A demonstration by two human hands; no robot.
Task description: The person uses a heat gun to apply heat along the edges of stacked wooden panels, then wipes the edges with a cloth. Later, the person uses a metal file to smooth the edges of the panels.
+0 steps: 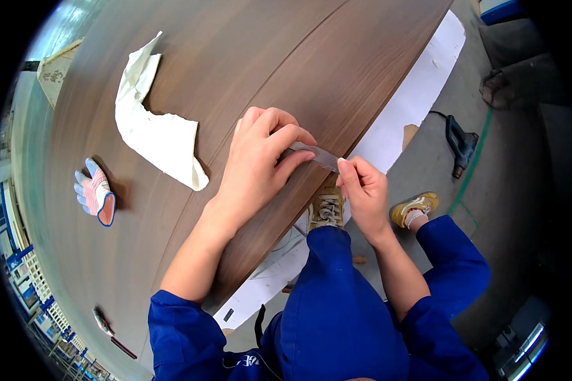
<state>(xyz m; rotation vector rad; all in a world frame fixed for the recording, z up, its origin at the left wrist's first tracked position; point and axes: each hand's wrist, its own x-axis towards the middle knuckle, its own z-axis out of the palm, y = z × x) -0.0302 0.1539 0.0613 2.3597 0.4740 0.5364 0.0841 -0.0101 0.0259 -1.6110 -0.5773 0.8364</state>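
A short, greyish, see-through strip (321, 157) is stretched between my hands, close to the edge of a brown wood-grain panel (235, 63). The frame does not show whether it is tape or film. My left hand (254, 159) is over the panel, pinching the strip's left end between thumb and fingers. At its other end, my right hand (365, 190) grips it with thumb and forefinger, just beyond the panel edge. Left of my left hand lies a crumpled white cloth (152, 136). Farther left rests a striped work glove (96, 192) with blue fingertips.
A small tool with a dark handle (122, 347) lies at the panel's lower left. White sheeting (435, 57) juts out beneath the panel's right edge. On the grey floor to the right is a dark heat gun (461, 145) with a cord, beside a green line (480, 149).
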